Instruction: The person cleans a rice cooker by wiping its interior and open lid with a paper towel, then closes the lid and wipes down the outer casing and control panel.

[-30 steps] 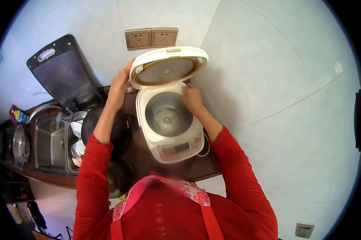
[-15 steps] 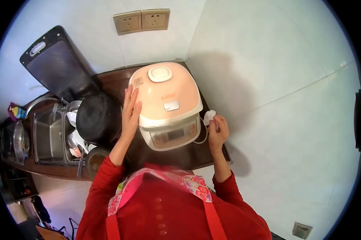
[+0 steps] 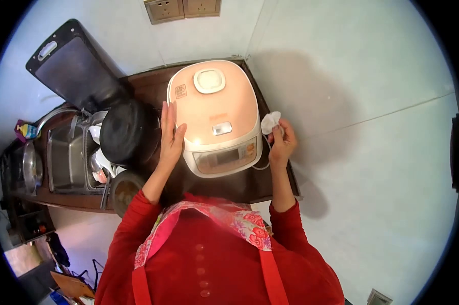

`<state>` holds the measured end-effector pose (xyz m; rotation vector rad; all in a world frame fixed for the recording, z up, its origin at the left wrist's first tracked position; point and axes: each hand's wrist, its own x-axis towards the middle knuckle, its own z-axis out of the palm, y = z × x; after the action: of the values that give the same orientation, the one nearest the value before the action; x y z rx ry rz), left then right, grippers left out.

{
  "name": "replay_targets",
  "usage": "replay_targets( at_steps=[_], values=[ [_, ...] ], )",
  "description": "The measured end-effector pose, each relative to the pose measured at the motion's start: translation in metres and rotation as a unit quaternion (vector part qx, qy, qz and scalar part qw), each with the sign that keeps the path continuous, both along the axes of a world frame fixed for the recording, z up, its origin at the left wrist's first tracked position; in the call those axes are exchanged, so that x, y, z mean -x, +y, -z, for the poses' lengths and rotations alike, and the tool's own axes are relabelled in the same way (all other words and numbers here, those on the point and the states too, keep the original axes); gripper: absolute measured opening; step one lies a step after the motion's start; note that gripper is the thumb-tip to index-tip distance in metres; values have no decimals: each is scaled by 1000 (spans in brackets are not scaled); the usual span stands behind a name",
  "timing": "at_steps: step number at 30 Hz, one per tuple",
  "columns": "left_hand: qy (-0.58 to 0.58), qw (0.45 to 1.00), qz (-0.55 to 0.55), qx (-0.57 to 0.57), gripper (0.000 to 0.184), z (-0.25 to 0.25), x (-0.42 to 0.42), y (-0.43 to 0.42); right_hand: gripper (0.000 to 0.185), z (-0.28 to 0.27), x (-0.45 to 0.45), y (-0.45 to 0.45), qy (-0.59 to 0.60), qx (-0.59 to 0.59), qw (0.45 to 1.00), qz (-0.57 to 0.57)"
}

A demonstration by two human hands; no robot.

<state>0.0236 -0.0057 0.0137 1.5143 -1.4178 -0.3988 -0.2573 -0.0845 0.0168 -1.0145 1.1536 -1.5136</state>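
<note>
A peach-and-white rice cooker (image 3: 215,104) stands on the dark counter with its lid closed and its display panel facing me. My left hand (image 3: 171,141) lies along its left side, fingers stretched out and the thumb near the lid's edge. To the right of the cooker, my right hand (image 3: 282,145) pinches a crumpled white tissue or cloth (image 3: 271,122) between thumb and fingers, a little apart from the cooker's side. A white cord (image 3: 264,163) curves out from behind the cooker's lower right, close to my right wrist.
Left of the cooker sits a black pot (image 3: 129,133), with a black cutting board (image 3: 77,68) leaning on the wall behind it. Farther left are a dish rack (image 3: 94,187) with bowls and a steel sink (image 3: 65,162). Walls close in at the back and right; sockets (image 3: 182,9) hang above.
The view has tipped, so the counter items and sockets appear higher. My right hand has moved slightly farther back along the cooker with the white tissue or cloth. My left hand stays against the cooker.
</note>
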Motion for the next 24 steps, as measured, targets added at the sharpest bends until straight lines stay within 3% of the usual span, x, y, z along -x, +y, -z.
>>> replay_targets(
  at_steps=[8, 12, 14, 15, 18, 20, 22, 24],
  values=[
    [9, 1000, 1, -4, 59, 2, 0, -1, 18, -6, 1, -10, -206, -29, 970, -125],
    [75, 997, -35, -11, 63, -9, 1, 3, 26, -28, 3, 10, -326, -136, 925, -139],
    [44, 997, -65, 17, 66, -22, 3, 11, 29, -29, 3, 24, -350, -153, 910, -161],
    [27, 994, -87, 64, 57, -37, 13, 16, 31, -32, 2, 33, -364, -170, 902, -158],
    [-51, 995, 27, 79, 48, -65, 37, 40, 32, -38, -9, 48, -377, -164, 872, -267],
    [98, 986, 131, 39, 40, -62, 55, 51, 33, -38, -18, 58, -397, -163, 840, -331],
    [298, 939, 165, -33, 46, -62, 76, 56, 32, -40, -29, 66, -399, -162, 807, -404],
    [316, 930, 187, -22, 42, -59, 80, 56, 27, -46, -42, 78, -276, -171, 864, -385]
  ],
)
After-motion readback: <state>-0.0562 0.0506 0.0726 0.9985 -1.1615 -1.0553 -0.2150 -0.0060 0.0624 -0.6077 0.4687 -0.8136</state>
